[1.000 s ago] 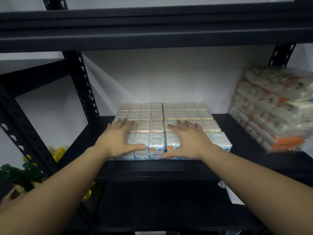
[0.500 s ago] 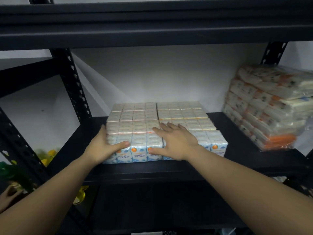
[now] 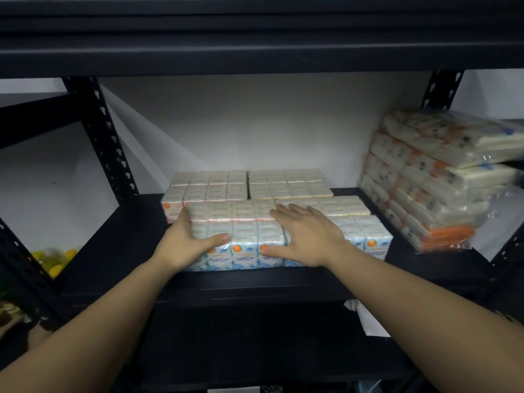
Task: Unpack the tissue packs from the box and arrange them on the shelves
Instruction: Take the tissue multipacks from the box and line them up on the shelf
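Front-left tissue pack block [image 3: 239, 236] sits near the front edge of the black shelf [image 3: 283, 282], roughly centre frame. Wrapped multi-pack of mini tissue packs, blue-white faces with orange dots toward the camera, print reads "fragrance free mini tissue".

Left hand [image 3: 184, 245] is on the block's left end at 9 o'clock: fingers run back along the side, thumb lies across the front top edge, hand open and cupped against the pack, not closed round it. Right hand [image 3: 307, 236] lies flat on top at the block's 3 o'clock end, fingers spread and pointing to 11 o'clock, thumb pressed on the front face. Its palm covers the seam to the front-right block [image 3: 360, 231], which touches the first one on the right.

Behind, at 12 o'clock, two more blocks: rear-left block [image 3: 209, 185] and rear-right block [image 3: 289, 182], a thin dark gap between them, both close to the white wall [image 3: 255, 123].

At 3 o'clock on the same shelf, well apart, a tall stack of bagged tissues [image 3: 425, 177] with orange trim, blurred. Upper shelf beam [image 3: 255, 38] spans the top. Perforated upright post [image 3: 105, 137] at 10 o'clock. Yellow items [image 3: 54, 259] at 8 o'clock, blurred, cannot tell what. Lower shelf [image 3: 255, 350] dark.
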A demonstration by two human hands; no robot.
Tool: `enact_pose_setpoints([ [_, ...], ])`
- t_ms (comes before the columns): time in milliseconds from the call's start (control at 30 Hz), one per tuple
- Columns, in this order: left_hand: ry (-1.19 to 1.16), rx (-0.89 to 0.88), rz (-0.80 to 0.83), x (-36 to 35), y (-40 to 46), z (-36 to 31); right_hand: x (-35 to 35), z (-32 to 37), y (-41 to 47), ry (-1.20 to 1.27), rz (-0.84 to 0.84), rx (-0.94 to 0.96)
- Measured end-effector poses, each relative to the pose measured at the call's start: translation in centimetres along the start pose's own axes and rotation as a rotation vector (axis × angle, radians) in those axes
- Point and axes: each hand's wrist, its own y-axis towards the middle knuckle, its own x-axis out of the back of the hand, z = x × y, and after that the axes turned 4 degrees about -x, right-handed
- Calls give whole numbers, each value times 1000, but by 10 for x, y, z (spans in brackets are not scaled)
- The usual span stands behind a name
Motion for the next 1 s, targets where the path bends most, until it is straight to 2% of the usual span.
enact_pose_setpoints([
  [267,-66,-38,70,10,-3,-4,2,-4,-3,44,22,-9],
  [467,22,-62,-95,39,19,16,11,9,4,113,56,-78],
  [600,-18,-130,-47,48,30,-10,9,25,8,125,97,-153],
  [733,87,-81,-9,54,70,7,1,29,8,48,54,-177],
  [833,259,56,-49,54,124,57,1,29,8,18,45,-187],
  [900,271,89,-23,50,164,98,0,30,9,28,50,-199],
  [1000,243,54,50,61,163,77,1,32,10,56,55,-216],
])
